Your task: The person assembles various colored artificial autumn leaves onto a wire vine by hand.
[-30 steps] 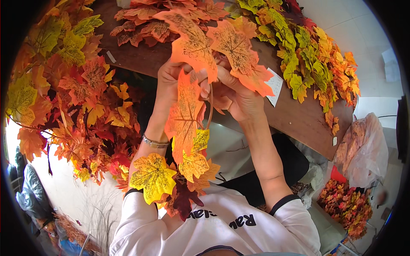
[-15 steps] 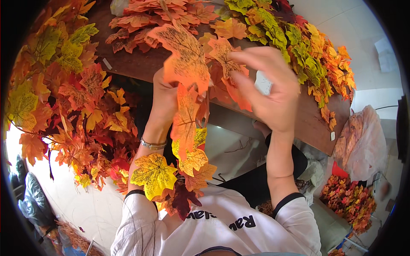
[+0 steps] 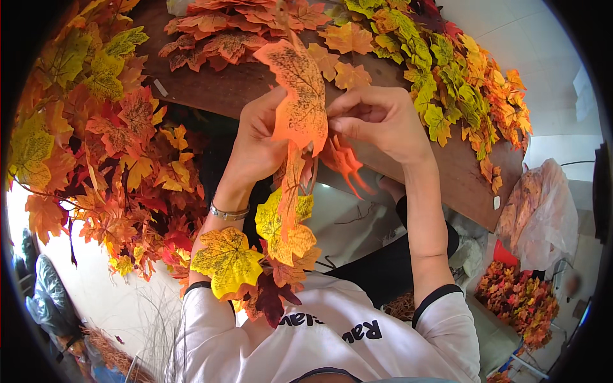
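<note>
My left hand (image 3: pixel 258 137) is closed around a garland of artificial maple leaves, mostly hidden behind a large orange leaf (image 3: pixel 300 96) with dark speckles. From that grip the garland hangs toward my chest, with yellow leaves (image 3: pixel 228 263) and a dark red leaf (image 3: pixel 274 299) at its lower end. My right hand (image 3: pixel 383 121) is pinched at the large leaf's right edge; what lies between its fingertips is too small to make out. Just under those fingertips an orange leaf (image 3: pixel 346 163) hangs, seen nearly edge-on.
Stacked orange leaves (image 3: pixel 223 41) and rows of green and yellow leaves (image 3: pixel 440 83) lie on the brown table (image 3: pixel 469 185). Thick leaf garlands (image 3: pixel 128 159) hang at the left. A clear plastic bag (image 3: pixel 549 217) and a heap of small leaves (image 3: pixel 520 300) are at the right.
My right hand has moved in to the left and down, and its spread fingers have closed to a pinch. The orange leaf beside it has turned edge-on and hangs lower.
</note>
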`<state>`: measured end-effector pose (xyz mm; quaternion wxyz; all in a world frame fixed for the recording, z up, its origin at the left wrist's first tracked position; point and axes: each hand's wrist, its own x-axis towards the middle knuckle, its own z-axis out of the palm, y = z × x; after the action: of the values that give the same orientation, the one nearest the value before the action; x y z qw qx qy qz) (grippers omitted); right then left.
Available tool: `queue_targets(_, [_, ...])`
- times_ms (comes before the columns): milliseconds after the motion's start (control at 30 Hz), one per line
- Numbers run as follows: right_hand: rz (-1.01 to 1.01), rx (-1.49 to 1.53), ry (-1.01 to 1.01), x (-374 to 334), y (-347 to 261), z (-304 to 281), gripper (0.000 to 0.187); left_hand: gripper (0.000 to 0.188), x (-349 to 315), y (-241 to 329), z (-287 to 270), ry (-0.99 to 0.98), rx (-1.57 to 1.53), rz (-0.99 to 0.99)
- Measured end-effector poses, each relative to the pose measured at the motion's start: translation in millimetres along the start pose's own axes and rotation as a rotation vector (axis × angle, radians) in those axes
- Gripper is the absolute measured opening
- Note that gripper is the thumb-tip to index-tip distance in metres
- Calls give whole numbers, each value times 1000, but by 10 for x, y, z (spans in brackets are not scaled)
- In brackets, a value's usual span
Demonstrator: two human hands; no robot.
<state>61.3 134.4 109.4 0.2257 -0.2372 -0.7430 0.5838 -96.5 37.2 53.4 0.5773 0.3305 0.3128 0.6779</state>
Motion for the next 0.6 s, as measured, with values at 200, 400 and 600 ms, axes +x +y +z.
queue_targets(200, [153, 504, -165, 8, 162, 1, 8, 25, -9, 62, -66, -100, 31, -147])
queue_targets(400, [106, 555, -38, 34, 294, -40, 9, 25, 65, 7, -57, -192, 117, 107])
queue_targets(600, [-299, 304, 520, 30, 248, -588, 15, 27, -15, -149, -258, -109, -268, 1])
